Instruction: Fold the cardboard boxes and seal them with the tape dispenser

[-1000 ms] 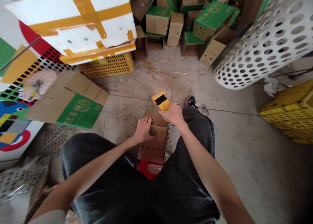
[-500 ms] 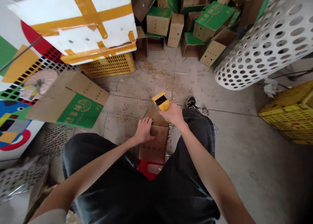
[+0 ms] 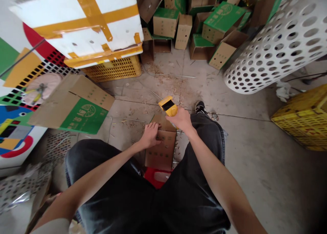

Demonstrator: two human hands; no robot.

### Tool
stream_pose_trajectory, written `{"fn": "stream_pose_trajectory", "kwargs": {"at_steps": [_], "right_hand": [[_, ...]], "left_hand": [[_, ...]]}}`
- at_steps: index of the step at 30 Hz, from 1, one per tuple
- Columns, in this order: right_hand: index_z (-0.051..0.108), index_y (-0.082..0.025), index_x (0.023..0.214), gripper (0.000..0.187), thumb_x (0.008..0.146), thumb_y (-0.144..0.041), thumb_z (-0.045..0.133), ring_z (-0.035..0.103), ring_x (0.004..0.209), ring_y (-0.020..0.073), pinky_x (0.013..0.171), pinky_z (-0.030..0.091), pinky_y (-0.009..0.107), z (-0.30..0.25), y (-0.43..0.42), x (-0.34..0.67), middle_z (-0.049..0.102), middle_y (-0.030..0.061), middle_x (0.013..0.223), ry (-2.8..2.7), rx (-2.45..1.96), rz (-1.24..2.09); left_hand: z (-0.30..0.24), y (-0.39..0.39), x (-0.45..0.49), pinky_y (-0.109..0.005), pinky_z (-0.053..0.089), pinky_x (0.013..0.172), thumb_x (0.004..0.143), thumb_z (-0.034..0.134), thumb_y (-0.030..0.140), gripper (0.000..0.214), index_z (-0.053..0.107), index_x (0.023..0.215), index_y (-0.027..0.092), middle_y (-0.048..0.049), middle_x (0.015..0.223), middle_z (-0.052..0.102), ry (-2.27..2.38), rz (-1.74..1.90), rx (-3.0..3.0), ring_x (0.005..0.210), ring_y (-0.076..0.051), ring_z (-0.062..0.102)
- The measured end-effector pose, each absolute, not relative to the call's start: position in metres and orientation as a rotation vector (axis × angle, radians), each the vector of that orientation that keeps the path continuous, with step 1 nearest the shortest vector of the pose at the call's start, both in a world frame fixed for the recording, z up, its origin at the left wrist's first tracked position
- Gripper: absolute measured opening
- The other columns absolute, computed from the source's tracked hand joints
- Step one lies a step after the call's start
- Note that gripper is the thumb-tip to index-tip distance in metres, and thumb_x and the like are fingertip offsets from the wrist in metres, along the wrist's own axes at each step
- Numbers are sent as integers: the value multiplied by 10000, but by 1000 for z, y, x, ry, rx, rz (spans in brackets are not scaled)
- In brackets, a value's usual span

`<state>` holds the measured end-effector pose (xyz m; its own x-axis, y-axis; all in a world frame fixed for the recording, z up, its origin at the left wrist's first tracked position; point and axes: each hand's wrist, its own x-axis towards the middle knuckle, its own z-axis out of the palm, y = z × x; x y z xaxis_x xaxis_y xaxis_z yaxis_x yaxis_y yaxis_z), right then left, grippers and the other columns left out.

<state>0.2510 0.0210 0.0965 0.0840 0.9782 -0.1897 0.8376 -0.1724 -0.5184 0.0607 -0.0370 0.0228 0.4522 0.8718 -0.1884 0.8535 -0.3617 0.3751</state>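
Observation:
A small brown cardboard box [image 3: 161, 152] stands on the floor between my knees. My left hand [image 3: 150, 135] lies on its top left corner with the fingers curled over the edge, pressing it down. My right hand [image 3: 181, 119] is closed round a yellow hand tool with a black window [image 3: 168, 106], held over the far end of the box. A red stool edge [image 3: 155, 177] shows below the box.
A flattened green and brown carton [image 3: 73, 106] lies at the left. Behind it are a yellow crate [image 3: 114, 68] and a white foam box with orange tape [image 3: 84, 22]. Several small cartons [image 3: 194, 26] pile at the back. A white perforated roll [image 3: 278, 43] and another yellow crate [image 3: 304, 120] stand at the right.

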Motion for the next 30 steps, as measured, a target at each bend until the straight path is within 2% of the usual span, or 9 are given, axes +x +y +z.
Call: {"fn": "stream_pose_trajectory", "kwargs": {"at_steps": [7,16,22,26,30], "right_hand": [[691,-172,1125,517,704,-462,769,730,969,320,772,541,356,98,21,251,765,141,1003,-1818,-2104,738],[688,-172,1123,518,703,-463,773,731,966,325,768,541,359,95,21,251,764,139,998,-1842,-2095,723],[691,-173,1115,508,702,-457,772,731,958,317,776,543,361,94,21,252,765,137,992,-1844,-2082,719],[692,-167,1112,517,693,-457,778,730,953,325,765,542,362,94,22,252,764,138,985,-1848,-2077,719],[689,-171,1123,514,702,-453,773,732,948,317,753,539,353,94,21,252,765,133,989,-1852,-2079,721]], "left_hand": [[24,-43,66,-453,356,1000,597,888,457,824,471,1254,187,-149,1313,555,1506,33,2330,1221,-358,506],[26,-29,58,-469,364,1048,663,849,298,709,486,1264,204,-153,1373,555,1391,33,2221,1297,-339,495],[23,-29,57,-499,368,1083,724,821,309,660,516,1301,214,-153,1396,568,1348,84,2216,1318,-341,500],[24,-28,55,-482,399,1077,819,771,333,494,578,1260,221,-130,1375,623,1359,162,2203,1284,-319,557],[26,-29,53,-414,459,1006,894,718,405,353,637,1192,234,-94,1259,708,1342,181,2180,1169,-281,653]]}}
